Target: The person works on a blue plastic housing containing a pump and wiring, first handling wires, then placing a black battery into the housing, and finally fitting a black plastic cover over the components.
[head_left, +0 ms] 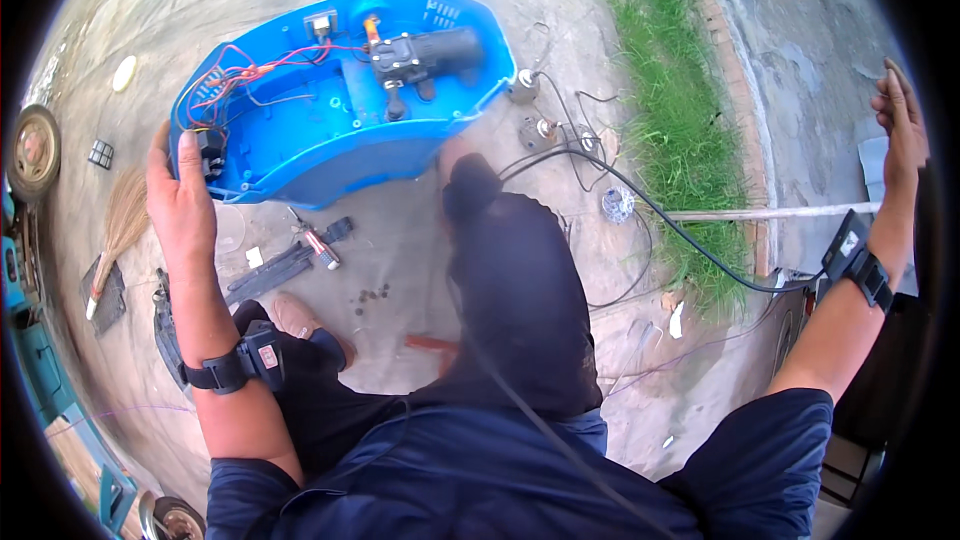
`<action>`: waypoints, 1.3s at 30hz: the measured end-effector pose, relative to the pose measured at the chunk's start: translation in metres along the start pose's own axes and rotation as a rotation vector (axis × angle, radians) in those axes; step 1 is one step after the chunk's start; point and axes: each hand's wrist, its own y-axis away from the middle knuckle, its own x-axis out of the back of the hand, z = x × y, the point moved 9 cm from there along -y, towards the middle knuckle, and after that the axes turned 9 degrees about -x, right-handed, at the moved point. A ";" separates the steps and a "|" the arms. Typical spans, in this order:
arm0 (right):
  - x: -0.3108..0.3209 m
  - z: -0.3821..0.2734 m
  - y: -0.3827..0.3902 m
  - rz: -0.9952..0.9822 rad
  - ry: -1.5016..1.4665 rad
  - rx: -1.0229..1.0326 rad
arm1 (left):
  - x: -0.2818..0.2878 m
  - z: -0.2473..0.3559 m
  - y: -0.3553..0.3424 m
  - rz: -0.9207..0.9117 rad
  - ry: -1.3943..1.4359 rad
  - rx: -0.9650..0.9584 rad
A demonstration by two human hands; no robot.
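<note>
My left hand (186, 190) grips the left end of a blue plastic housing (345, 165), thumb over the rim and fingers outside. The housing lies open side up, tilted, its near wall by my right knee. Inside it is a black pump with a motor (430, 55), with an orange-brown fitting (372, 30) beside it. Red and dark wires (245, 70) run loosely along the left, near a small black part (211, 153). At the far right edge, my right hand (900, 115) is raised away from the housing, fingers stretched upward, with nothing visible in it.
A broom (122, 225) and a wheel (38, 152) are at the left. Small dark pieces (372, 296) and a red-and-white tube (322, 248) lie near my foot. Cylindrical metal parts (540, 132) with wires, a black cable (660, 205) and a pole (770, 212) lie right, by grass (680, 130).
</note>
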 end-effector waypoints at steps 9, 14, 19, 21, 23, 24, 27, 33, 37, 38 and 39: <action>-0.230 0.046 0.206 -0.549 -0.399 -0.422 | 0.005 0.001 -0.003 -0.020 -0.106 0.060; -0.302 -0.038 0.254 -0.833 -0.462 -0.305 | 0.006 0.012 -0.003 0.016 -0.113 0.077; -0.356 -0.132 0.302 -1.176 -0.501 -0.026 | 0.012 0.002 -0.002 0.068 -0.051 0.061; -0.371 -0.134 0.320 -1.269 -0.332 -0.040 | 0.016 0.008 -0.001 0.075 0.020 0.100; -0.383 -0.127 0.335 -1.402 -0.236 -0.129 | 0.018 0.004 -0.001 0.083 0.019 0.082; -0.390 -0.115 0.348 -1.518 -0.130 -0.236 | 0.020 0.004 -0.002 0.095 0.030 0.075; -0.400 -0.102 0.350 -1.534 -0.217 -0.304 | 0.023 0.009 -0.002 0.112 0.057 0.092; -0.381 -0.160 0.300 -1.364 -0.499 -0.295 | 0.034 0.003 0.000 0.139 0.083 0.084; -0.327 -0.199 0.258 -1.262 -0.546 -0.110 | 0.035 0.000 0.000 0.156 0.112 0.070; -0.309 -0.203 0.249 -1.220 -0.515 -0.073 | 0.037 0.001 -0.001 0.166 0.120 0.069; -0.292 -0.206 0.242 -1.176 -0.484 -0.038 | 0.037 0.001 -0.001 0.164 0.110 0.076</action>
